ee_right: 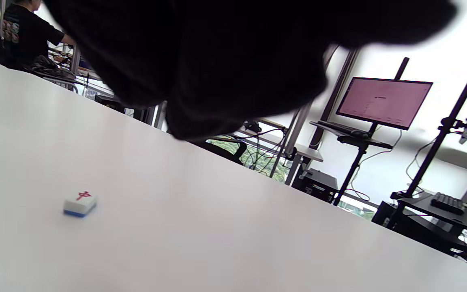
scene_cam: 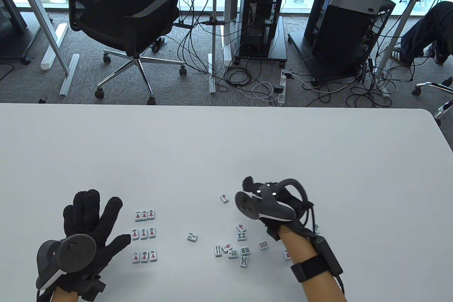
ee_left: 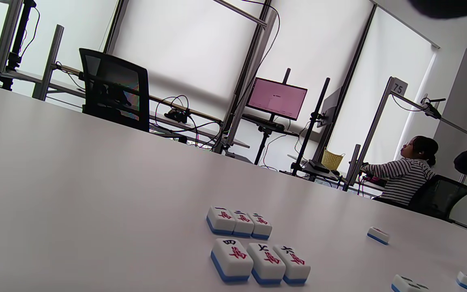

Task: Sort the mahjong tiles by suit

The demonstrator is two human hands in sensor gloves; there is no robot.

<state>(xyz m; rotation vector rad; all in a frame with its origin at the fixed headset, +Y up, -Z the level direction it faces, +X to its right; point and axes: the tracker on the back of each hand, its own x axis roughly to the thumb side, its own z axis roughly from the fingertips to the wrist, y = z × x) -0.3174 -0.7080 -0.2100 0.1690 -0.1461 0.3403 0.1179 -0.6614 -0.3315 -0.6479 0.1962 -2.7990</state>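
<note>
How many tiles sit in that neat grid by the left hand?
9, in three rows of three: top row, middle row, bottom row, just right of the left hand. None looks hidden.

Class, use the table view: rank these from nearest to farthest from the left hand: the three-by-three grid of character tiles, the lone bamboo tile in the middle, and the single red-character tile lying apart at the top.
1. The grid of character tiles, right beside the left hand, by its thumb.
2. The lone bamboo tile, mid-table, between grid and loose cluster.
3. The single red-character tile, farther right, next to the right hand.
</note>
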